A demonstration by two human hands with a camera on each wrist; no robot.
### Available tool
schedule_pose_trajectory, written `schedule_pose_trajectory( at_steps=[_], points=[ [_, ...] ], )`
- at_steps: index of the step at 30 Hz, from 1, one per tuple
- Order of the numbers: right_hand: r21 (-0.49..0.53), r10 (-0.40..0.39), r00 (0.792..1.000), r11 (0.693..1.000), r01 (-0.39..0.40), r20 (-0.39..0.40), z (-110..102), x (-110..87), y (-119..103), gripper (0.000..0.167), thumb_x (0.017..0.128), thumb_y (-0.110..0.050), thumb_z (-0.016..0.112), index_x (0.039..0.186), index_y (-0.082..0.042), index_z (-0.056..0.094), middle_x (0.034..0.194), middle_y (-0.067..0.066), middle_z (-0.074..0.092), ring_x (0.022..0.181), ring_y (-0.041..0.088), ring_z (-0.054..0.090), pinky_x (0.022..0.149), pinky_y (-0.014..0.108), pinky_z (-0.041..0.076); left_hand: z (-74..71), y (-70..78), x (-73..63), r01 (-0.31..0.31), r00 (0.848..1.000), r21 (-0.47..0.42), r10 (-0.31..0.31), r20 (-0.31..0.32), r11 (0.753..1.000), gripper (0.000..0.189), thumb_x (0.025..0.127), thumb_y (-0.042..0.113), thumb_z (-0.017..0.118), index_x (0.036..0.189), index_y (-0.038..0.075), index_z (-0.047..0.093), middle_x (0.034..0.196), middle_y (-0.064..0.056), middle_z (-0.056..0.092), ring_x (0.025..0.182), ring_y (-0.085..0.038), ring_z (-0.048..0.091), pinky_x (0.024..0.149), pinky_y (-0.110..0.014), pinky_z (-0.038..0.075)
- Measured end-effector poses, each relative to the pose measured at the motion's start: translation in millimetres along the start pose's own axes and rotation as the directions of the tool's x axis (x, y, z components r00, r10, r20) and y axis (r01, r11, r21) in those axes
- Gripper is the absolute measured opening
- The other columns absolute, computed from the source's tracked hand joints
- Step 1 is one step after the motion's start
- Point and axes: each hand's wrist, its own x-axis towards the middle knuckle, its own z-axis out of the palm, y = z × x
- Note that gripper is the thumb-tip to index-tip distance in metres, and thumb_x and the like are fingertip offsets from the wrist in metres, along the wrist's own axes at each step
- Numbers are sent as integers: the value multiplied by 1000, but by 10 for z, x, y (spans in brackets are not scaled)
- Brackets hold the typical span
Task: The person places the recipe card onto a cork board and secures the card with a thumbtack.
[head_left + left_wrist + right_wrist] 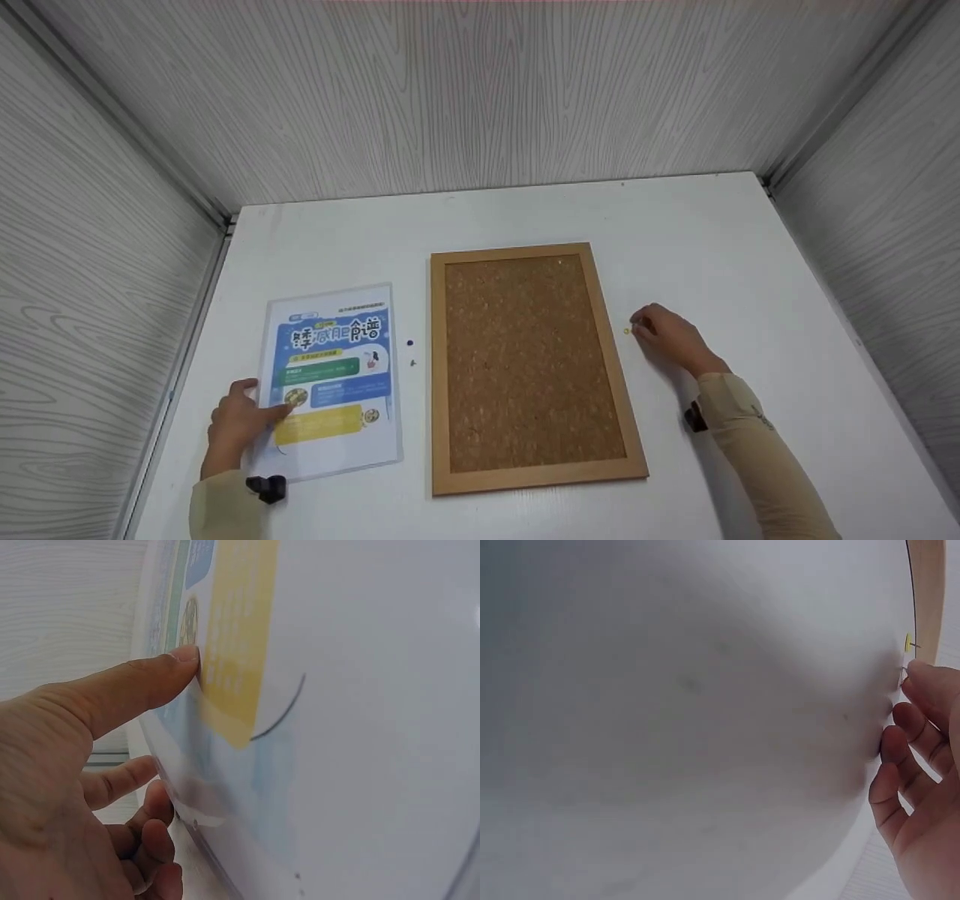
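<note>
My left hand [238,421] lies at the left edge of a clear sleeve holding a printed recipe poster [337,330]. Its thumb is stretched over the front, on the yellow block, while the other fingers rest along the edge. On the right of a wood-framed cork board [532,360], my right hand [670,337] has thumb and index together at the tabletop. A thin pin-like bit of a small thumbtack [903,672] shows at those fingertips; its head is mostly hidden. Right beside them lies a yellow thumbtack [908,643], its point turned toward the board's frame.
Between poster and board lie a dark blue thumbtack [410,343] and a small dark piece [412,363]. All of it is on a white table [525,217], walled at the back and sides by grey wood-grain panels [480,97].
</note>
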Motion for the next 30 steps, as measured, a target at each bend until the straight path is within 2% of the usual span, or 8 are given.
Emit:
schedule_pose_trajectory(
  at_steps=[6,12,19,26,30],
  points=[
    [-14,15,1000,1000,-15,-24,-10,-19,-52,21,96,-15,57,111,-1,63,102,15,66,94,29,63,82,47,49,-21,2,23,-39,999,-74,41,30,996,96,85,30,71,152,-3,9,143,-41,28,127,-53,36,102,-61,36],
    [-15,32,999,999,-32,-36,-33,-57,-88,17,95,-12,59,107,-1,64,99,14,66,91,28,62,80,46,49,-55,17,33,-39,998,-67,42,42,997,96,86,28,71,152,-1,8,143,-40,29,124,-52,41,101,-61,37],
    [-20,13,999,1000,-14,-52,-50,-103,-120,14,94,-12,59,103,-2,65,97,14,65,88,28,62,77,46,49,-113,3,37,-31,997,-75,37,72,997,96,85,29,72,151,-1,8,141,-38,32,119,-48,45,100,-58,38],
    [22,55,997,998,-54,-60,-79,-134,-148,15,95,-14,59,102,-3,65,95,14,68,84,25,61,73,40,47,-138,-35,47,-46,991,-126,61,118,991,98,84,28,74,151,0,7,140,-37,36,110,-42,59,89,-48,52],
    [69,76,995,995,-72,-67,-90,-168,-155,14,96,-12,57,103,-2,64,97,16,69,85,26,62,74,38,47,-152,-48,52,-45,989,-136,64,133,990,99,84,30,74,151,0,8,138,-37,39,106,-38,62,84,-43,54]
  ],
)
